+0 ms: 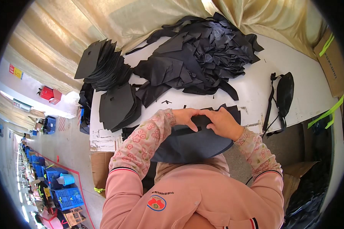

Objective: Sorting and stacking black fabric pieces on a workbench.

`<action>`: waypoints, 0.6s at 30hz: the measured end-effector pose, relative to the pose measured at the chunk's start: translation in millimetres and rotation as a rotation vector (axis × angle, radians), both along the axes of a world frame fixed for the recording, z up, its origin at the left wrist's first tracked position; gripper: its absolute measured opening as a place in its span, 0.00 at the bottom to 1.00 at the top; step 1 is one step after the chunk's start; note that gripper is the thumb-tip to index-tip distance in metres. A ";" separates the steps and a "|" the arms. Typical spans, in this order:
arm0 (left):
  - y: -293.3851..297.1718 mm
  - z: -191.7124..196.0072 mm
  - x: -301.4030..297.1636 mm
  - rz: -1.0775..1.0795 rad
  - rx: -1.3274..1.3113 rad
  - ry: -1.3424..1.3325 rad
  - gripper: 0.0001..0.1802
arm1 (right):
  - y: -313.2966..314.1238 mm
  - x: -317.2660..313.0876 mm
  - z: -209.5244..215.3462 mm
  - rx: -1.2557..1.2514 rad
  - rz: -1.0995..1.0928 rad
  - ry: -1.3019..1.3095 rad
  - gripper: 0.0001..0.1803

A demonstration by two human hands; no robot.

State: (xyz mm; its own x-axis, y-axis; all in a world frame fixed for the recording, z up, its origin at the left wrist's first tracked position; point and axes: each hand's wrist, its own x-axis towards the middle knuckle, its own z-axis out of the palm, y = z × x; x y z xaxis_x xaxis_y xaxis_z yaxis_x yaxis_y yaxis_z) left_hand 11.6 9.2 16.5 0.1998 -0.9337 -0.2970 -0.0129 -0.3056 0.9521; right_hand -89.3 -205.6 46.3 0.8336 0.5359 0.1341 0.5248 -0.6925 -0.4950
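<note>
A black fabric-like panel (191, 146) with a rounded near edge lies over the table's front edge and hangs toward my lap. A small dark slot shows in it between my thumbs. My left hand (188, 116) grips the panel's upper part from the left, thumb bent down onto it. From the right, my right hand (224, 123) holds the same panel, its fingertips meeting those of my left. Some fingers are hidden underneath. Another black layer (233, 113) sticks out beyond my right hand. Small black scraps (166, 102) lie on the table past my hands.
On the white table (252, 91) stand a tall stack of black panels (103, 65), a lower stack (118, 107) and a large heap of black pieces (202, 57). A black strapped pouch (285, 93) lies at right. Cardboard (330, 65) borders the right side; blue crates (68, 197) stand on the floor left.
</note>
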 end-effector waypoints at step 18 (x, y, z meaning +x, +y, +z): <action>-1.4 -0.2 -9.1 0.066 0.096 0.112 0.39 | -3.0 -6.1 3.8 -0.035 -0.084 -0.025 0.28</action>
